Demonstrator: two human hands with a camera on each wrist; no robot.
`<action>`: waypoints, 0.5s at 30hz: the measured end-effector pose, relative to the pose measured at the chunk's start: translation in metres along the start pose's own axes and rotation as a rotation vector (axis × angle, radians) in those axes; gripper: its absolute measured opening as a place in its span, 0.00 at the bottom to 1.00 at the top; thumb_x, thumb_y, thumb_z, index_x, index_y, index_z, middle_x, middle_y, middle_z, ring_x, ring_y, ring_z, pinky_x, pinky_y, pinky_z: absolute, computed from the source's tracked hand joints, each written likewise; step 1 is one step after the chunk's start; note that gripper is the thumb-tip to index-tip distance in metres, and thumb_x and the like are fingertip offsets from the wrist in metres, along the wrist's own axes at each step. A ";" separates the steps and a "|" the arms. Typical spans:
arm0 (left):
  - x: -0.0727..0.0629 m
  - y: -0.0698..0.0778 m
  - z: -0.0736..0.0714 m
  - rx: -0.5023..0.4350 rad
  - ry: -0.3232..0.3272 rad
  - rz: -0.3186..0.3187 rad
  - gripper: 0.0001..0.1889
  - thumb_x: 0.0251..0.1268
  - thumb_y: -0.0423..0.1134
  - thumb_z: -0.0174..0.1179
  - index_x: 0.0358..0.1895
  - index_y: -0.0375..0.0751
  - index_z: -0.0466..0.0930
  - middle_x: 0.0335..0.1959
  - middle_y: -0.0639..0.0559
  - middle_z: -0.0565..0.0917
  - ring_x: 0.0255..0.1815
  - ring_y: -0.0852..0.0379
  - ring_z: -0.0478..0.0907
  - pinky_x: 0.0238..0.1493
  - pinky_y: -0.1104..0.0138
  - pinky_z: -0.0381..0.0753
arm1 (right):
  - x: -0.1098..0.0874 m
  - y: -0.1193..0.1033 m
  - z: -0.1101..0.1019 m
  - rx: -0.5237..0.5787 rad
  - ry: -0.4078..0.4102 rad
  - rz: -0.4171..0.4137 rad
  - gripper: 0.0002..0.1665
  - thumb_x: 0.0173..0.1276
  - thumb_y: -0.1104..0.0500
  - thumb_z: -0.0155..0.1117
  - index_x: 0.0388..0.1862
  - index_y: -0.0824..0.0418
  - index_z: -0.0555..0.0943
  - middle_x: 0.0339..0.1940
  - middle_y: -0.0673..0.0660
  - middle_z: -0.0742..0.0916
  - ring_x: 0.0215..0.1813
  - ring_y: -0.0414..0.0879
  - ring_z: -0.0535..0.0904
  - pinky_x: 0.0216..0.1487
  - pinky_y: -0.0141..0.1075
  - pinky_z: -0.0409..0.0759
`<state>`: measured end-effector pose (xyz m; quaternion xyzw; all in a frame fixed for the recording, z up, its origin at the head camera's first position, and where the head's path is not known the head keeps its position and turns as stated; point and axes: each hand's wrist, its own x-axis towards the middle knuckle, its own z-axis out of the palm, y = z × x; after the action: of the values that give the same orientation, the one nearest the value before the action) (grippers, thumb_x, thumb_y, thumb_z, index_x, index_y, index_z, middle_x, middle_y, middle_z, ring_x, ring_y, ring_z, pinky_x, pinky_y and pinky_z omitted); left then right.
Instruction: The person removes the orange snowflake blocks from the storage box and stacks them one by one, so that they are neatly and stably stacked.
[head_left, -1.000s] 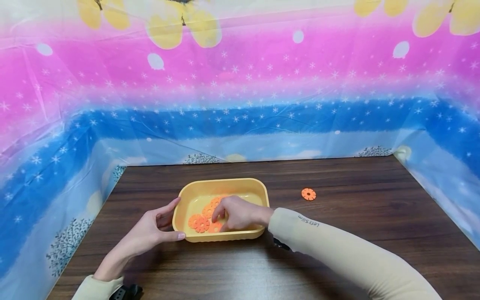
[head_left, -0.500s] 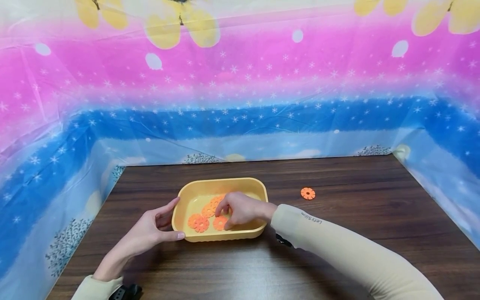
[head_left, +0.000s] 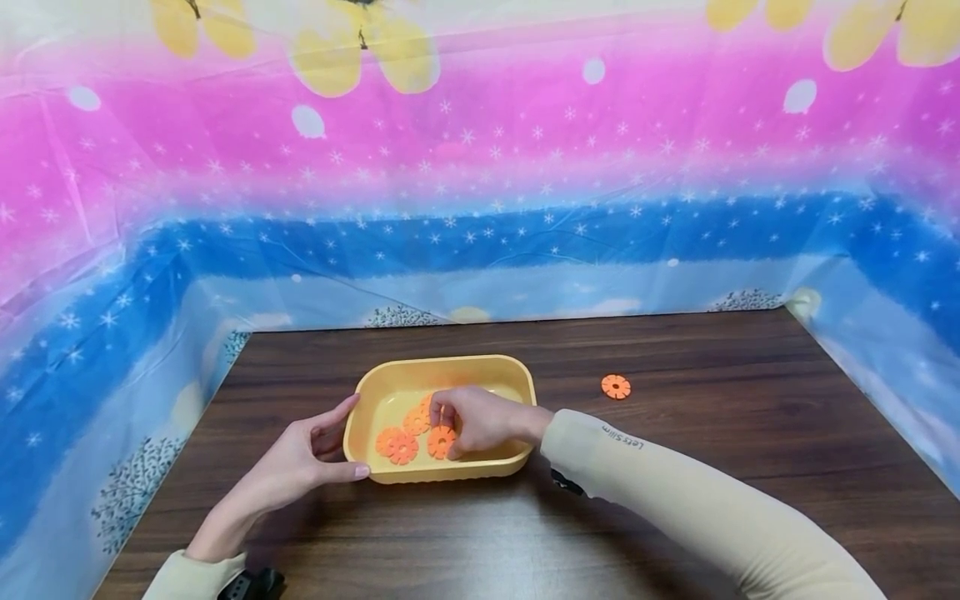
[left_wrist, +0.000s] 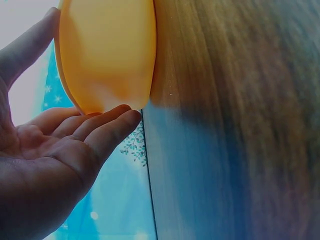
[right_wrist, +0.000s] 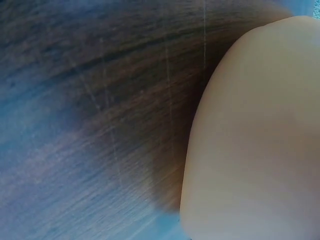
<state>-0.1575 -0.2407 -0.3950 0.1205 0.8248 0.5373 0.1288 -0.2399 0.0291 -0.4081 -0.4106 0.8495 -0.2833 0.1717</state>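
A yellow plastic tub sits on the table with several orange notched plastic discs on its floor. My left hand holds the tub's left end, thumb on the near rim and fingers at the far side. In the left wrist view the fingers lie against the tub's wall. My right hand reaches into the tub over its right rim and pinches one orange notched disc between thumb and fingers. The right wrist view shows only the tub's outer wall; the hand is hidden there.
One more orange disc lies flat on the dark wooden table, right of the tub. A printed cloth with snowflakes and butterflies walls in the table's back and sides.
My right hand has drawn back slightly to the right inside the tub, and the disc at its fingertips has shifted right and tipped up. The left hand keeps its hold.
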 end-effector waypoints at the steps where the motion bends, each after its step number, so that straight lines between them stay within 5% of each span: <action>1: 0.000 -0.001 0.000 0.001 -0.001 -0.002 0.49 0.46 0.38 0.72 0.72 0.43 0.51 0.71 0.43 0.55 0.65 0.45 0.61 0.50 0.62 0.76 | 0.000 0.000 0.000 -0.001 -0.003 -0.003 0.24 0.45 0.64 0.77 0.40 0.55 0.76 0.33 0.53 0.79 0.34 0.42 0.72 0.36 0.29 0.73; 15: 0.001 -0.003 -0.001 0.007 0.011 -0.021 0.49 0.46 0.38 0.72 0.73 0.47 0.51 0.71 0.45 0.56 0.65 0.47 0.62 0.50 0.63 0.76 | -0.002 0.002 -0.001 -0.016 -0.010 -0.035 0.24 0.45 0.66 0.76 0.44 0.56 0.82 0.33 0.50 0.81 0.34 0.41 0.73 0.35 0.26 0.73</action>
<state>-0.1594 -0.2428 -0.3975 0.1096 0.8286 0.5335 0.1295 -0.2400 0.0322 -0.4086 -0.4282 0.8435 -0.2774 0.1679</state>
